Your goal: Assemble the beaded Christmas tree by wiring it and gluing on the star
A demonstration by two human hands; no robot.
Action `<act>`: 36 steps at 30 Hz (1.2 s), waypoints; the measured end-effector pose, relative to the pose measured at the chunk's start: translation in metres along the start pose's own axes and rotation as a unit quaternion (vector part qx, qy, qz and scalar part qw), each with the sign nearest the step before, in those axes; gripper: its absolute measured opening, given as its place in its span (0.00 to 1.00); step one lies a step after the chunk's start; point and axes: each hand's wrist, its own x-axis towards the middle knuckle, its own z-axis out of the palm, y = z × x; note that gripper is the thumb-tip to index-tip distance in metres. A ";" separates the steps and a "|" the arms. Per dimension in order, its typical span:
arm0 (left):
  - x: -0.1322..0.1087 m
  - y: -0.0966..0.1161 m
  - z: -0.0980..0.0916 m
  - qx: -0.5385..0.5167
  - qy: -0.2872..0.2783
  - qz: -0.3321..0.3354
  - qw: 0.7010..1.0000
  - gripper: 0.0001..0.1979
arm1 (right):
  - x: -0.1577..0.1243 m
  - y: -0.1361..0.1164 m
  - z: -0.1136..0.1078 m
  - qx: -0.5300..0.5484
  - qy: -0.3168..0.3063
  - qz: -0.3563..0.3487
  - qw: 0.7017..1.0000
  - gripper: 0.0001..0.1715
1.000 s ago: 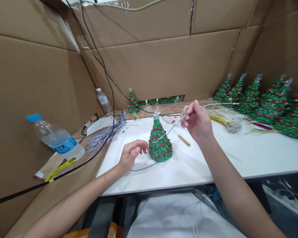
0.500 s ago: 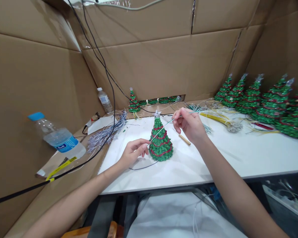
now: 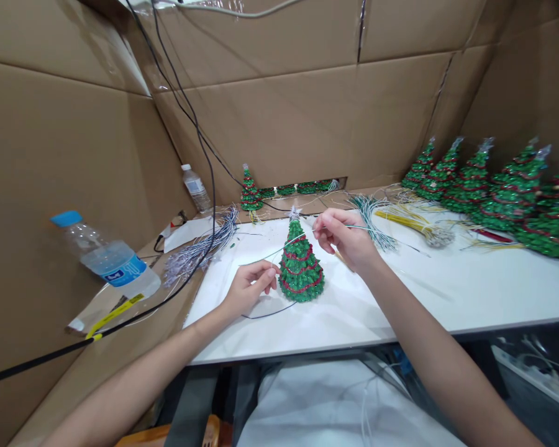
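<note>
A green Christmas tree figure [image 3: 302, 270] with red garlands and a clear star on top stands upright on the white board [image 3: 428, 292]. At its lower left side, my left hand [image 3: 254, 287] is closed in a pinch, its fingertips close to the tree; what they hold is too small to make out. My right hand [image 3: 343, 239], right of the treetop, pinches a thin pale green wire [image 3: 286, 244]. This wire runs left across the front of the tree and also out to the right of the hand. A dark wire [image 3: 272, 313] curves on the board below my left hand.
Wire bundles lie at the back: bluish [image 3: 200, 248] on the left, green [image 3: 377, 226] and yellow [image 3: 407, 225] on the right. Several finished trees [image 3: 475, 180] line the right side. A wooden-handled tool [image 3: 342, 259] is partly hidden by my right hand. Bottles [image 3: 121, 264] and a black cable are left.
My right hand has moved slightly left and down. The green wire, earlier stretched straight down to my left fingertips, now bows across the tree and reaches past them to the left.
</note>
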 end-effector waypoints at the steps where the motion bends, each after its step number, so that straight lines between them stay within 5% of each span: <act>1: 0.000 0.000 0.000 0.000 0.003 0.000 1.000 0.22 | 0.000 0.000 0.000 -0.005 0.011 0.000 1.000 0.26; 7: 0.002 0.001 -0.002 -0.010 0.007 0.000 1.000 0.22 | 0.003 -0.004 0.001 -0.020 0.083 -0.004 0.996 0.35; 15: 0.001 0.005 -0.001 -0.043 0.003 0.004 0.999 0.25 | 0.004 -0.005 0.002 -0.023 0.101 -0.002 0.995 0.34; 24: 0.002 0.003 0.001 -0.042 0.016 0.006 0.999 0.23 | 0.000 -0.004 0.002 -0.029 -0.010 0.057 0.998 0.17; 36: 0.002 -0.001 0.001 -0.050 0.037 0.024 0.998 0.21 | -0.002 -0.013 -0.002 -0.207 -0.131 0.168 0.955 0.21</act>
